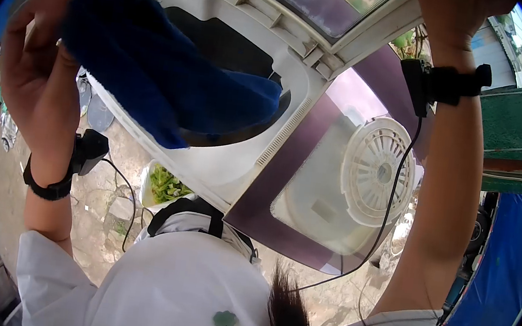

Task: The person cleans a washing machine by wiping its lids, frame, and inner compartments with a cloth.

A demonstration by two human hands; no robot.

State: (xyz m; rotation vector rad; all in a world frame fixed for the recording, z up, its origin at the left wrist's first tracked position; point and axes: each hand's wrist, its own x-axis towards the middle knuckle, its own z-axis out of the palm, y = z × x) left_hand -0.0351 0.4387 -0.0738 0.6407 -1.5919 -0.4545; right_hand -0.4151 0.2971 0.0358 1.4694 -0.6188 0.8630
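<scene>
My left hand is closed on one end of a dark blue cloth. The cloth hangs across the dark round opening of a washing machine and hides part of it. Hinged at the far side of that opening, the machine's lid stands raised, with a clear window in it. My right hand grips the lid's upper right edge; its fingertips are partly cut off by the top of the view.
A round white slotted cover lies at the machine's purple-framed right side. Below the machine, a white container holds green leafy pieces on cracked ground. A thin black cable runs from my right wrist. Blue sheeting hangs at right.
</scene>
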